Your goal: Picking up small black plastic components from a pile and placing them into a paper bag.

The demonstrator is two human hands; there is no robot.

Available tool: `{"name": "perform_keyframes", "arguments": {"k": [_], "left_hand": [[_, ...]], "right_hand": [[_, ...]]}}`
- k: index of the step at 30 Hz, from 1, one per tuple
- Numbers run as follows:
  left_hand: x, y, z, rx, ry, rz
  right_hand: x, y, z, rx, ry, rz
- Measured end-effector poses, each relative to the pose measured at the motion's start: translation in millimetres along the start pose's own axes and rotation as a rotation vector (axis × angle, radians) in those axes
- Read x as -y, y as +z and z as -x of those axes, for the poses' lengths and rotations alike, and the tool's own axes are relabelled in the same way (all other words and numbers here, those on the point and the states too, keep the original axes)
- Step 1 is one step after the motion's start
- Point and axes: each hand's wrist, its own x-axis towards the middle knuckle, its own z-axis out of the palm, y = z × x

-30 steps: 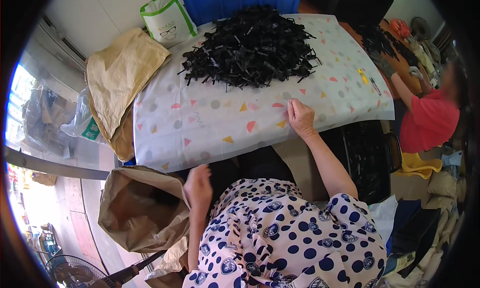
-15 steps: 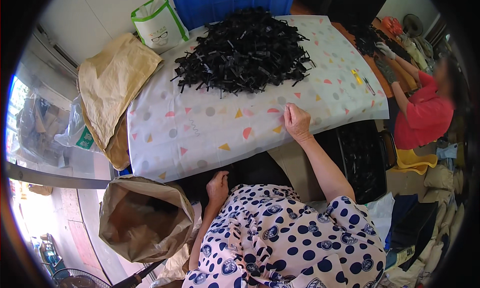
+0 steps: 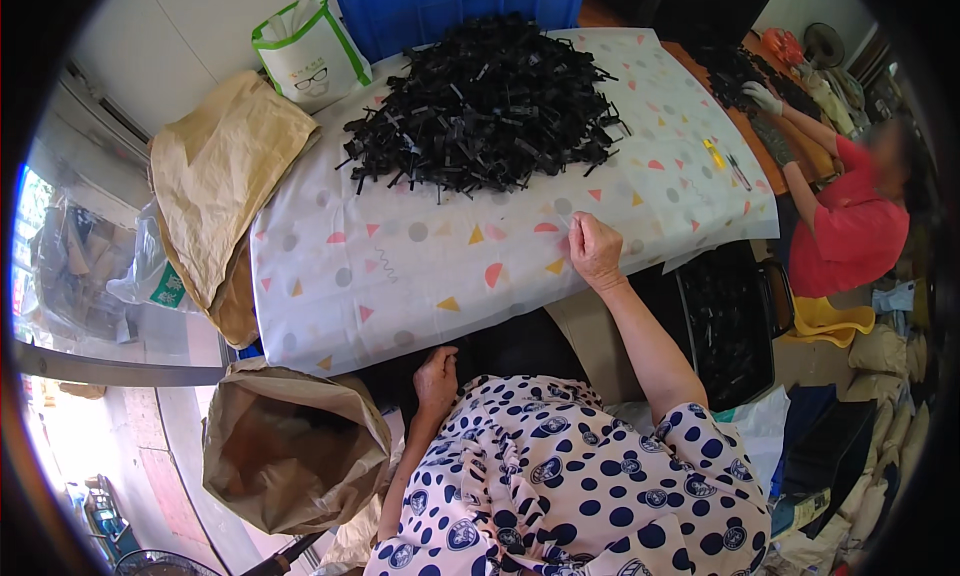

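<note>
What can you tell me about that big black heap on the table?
The heap is many small black pieces, plastic by the look, lying loose and jumbled, with thin prongs poking out around the edge. It sits on the pale patterned table cover, in front of the blue crate; whether it touches the crate is unclear. The right hand, curled, is nearest but apart from it.

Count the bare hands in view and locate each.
2: the wearer's left hand, near the open brown bag, and right hand, over the patterned tablecloth.
</note>
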Motion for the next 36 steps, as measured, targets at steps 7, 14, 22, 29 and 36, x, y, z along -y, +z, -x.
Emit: {"name": "perform_keyframes", "arguments": {"k": [7,14,22,29,36], "left_hand": [[5,-4,5,-0.021,0.006,-0.024],[-4,-8,20,-0.163,0.034,0.014],[-78,-45,-26,-0.371,0.410,0.121],[-87,-105,-170,-0.477,0.281,-0.088],[-23,-140,-274,-0.278,0.266,-0.324]], "right_hand": [[-2,8,-4,-0.008,-0.026,0.015],[-1,6,0,-0.047,-0.066,0.030],[3,8,-1,-0.005,-0.063,0.011],[-1,-4,-16,0.125,0.044,-0.247],[-114,-6,-91,-0.014,0.232,-0.118]]}}
